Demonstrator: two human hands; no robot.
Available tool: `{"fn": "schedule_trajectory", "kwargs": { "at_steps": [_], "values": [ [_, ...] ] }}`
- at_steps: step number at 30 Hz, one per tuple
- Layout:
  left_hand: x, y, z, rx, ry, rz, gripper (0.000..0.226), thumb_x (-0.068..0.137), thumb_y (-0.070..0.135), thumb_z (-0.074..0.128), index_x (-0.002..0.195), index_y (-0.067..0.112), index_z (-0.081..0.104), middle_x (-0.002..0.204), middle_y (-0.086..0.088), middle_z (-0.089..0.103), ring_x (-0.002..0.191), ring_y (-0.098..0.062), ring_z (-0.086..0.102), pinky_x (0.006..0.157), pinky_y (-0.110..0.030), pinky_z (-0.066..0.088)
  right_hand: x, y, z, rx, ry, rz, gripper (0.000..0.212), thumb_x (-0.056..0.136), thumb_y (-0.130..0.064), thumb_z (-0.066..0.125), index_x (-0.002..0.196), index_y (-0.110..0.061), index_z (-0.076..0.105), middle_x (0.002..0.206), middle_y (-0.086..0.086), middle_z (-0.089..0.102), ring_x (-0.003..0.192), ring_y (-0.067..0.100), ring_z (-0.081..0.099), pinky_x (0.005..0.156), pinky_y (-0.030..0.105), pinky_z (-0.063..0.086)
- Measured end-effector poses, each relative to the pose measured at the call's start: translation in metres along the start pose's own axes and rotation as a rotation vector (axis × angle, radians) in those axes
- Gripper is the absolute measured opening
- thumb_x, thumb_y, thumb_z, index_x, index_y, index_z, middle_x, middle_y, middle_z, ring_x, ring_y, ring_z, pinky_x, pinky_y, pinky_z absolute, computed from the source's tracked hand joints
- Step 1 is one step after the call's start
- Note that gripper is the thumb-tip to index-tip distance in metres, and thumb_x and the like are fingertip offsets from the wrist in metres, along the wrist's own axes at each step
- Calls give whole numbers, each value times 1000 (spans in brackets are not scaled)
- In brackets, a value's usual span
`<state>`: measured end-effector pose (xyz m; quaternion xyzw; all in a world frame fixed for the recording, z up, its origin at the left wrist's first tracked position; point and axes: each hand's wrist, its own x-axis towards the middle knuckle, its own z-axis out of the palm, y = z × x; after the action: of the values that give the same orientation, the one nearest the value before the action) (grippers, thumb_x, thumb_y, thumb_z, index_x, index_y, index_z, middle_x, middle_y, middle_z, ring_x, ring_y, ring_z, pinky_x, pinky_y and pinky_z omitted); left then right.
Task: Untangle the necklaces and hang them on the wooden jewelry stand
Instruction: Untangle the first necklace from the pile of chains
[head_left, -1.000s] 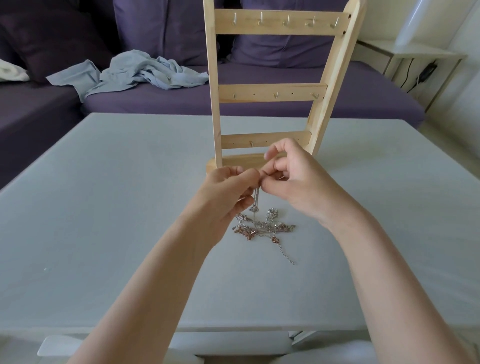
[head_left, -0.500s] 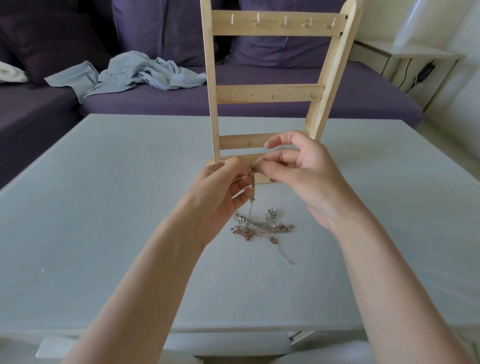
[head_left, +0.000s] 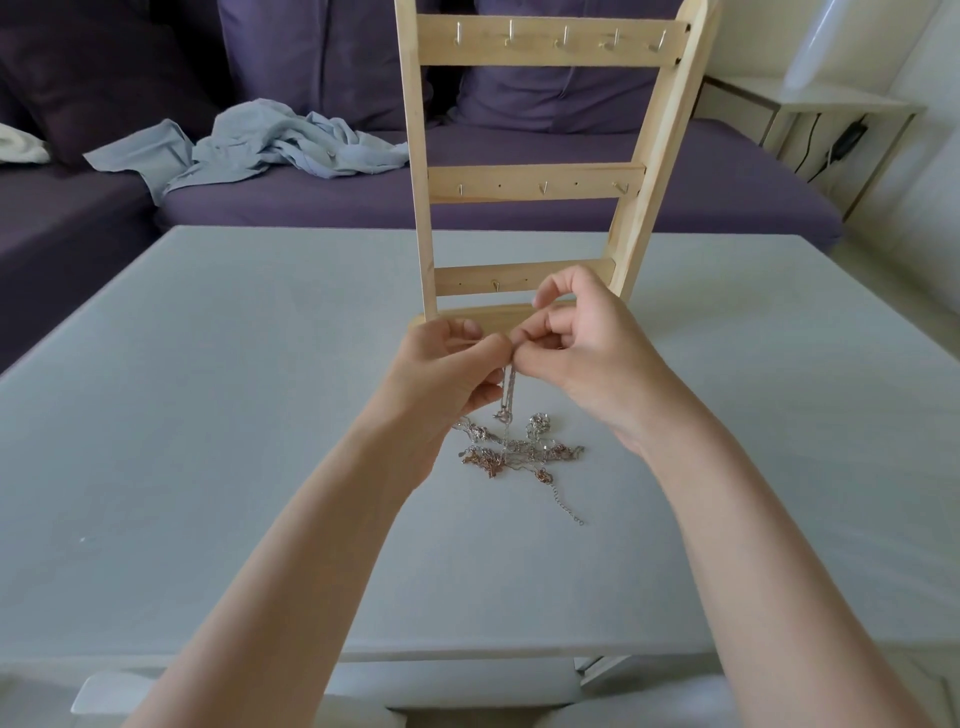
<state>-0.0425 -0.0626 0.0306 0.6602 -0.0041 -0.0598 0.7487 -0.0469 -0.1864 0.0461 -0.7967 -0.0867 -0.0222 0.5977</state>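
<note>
Living room: purple sofa (head_left: 519, 202), table (head_left: 208, 415)

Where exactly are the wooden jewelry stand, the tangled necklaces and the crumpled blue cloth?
wooden jewelry stand (head_left: 535, 182), head view, on its middle crossbar.
tangled necklaces (head_left: 519, 449), head view, on the heap lying on the table.
crumpled blue cloth (head_left: 270, 143), head view, on its bunched middle, on the sofa.
</note>
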Motion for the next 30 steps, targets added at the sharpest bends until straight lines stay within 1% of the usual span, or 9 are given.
{"fn": "schedule_trajectory", "kwargs": {
  "at_steps": [2,5,9,12,16,19,23,27,30],
  "values": [
    [-1,0,-1,8,-28,-36,5,86,5,57,83,7,52,62,0,47,54,-7,44,52,-13,47,-1,0,0,-79,-7,-31,39,76,1,64,84,-25,37,75,-2,62,64,9,51,70,25,44],
    [0,-2,-4,97,-93,-92,11,87,6,56,76,6,60,60,0,46,53,-8,43,54,-14,47,-4,0,-3,-264,-64,-76,36,78,-3,64,85,-24,35,74,-1,61,56,4,45,61,19,41],
    [1,-4,-9,219,-148,-158,9,86,6,57,82,1,63,61,-1,46,51,-7,42,54,-14,47,-9,0,-2,-436,-128,-102,30,80,-5,59,93,-16,34,78,5,62,60,9,45,61,22,40],
    [1,-3,-13,193,-189,-203,10,86,6,58,78,2,64,60,0,47,52,-6,43,55,-13,48,-10,0,0,-473,-135,-121,29,80,-4,57,94,-16,34,80,5,62,63,11,46,63,24,42],
    [-1,2,-18,60,-235,-261,11,83,8,63,73,7,66,57,2,54,50,-6,49,53,-14,49,-7,-1,-3,-350,-80,-142,34,79,-1,59,85,-24,34,72,-1,61,60,6,45,63,20,42],
    [-1,6,-20,51,-248,-271,11,82,12,64,72,10,67,60,2,57,51,-4,52,50,-14,48,-5,-1,-5,-258,-76,-137,38,80,1,61,83,-26,33,71,-3,60,63,9,48,69,25,45],
    [-1,4,-18,119,-191,-225,16,83,15,63,67,17,68,64,6,58,53,-2,51,47,-13,44,-5,-1,-9,-130,-86,-97,32,83,-1,63,91,-23,41,73,-6,62,66,10,51,70,23,45],
    [0,6,-14,57,-106,-161,13,84,10,56,74,14,64,61,6,54,52,-4,48,44,-14,40,-5,-3,-10,9,-6,-83,28,83,-4,65,99,-19,48,79,0,67,71,12,54,72,20,45],
    [0,7,-12,30,-80,-129,15,85,8,52,72,13,58,58,7,53,52,-5,47,43,-14,39,-5,-4,-9,43,-21,-80,29,81,-7,69,100,-20,50,82,2,70,73,13,56,74,22,46]
  ]
}}
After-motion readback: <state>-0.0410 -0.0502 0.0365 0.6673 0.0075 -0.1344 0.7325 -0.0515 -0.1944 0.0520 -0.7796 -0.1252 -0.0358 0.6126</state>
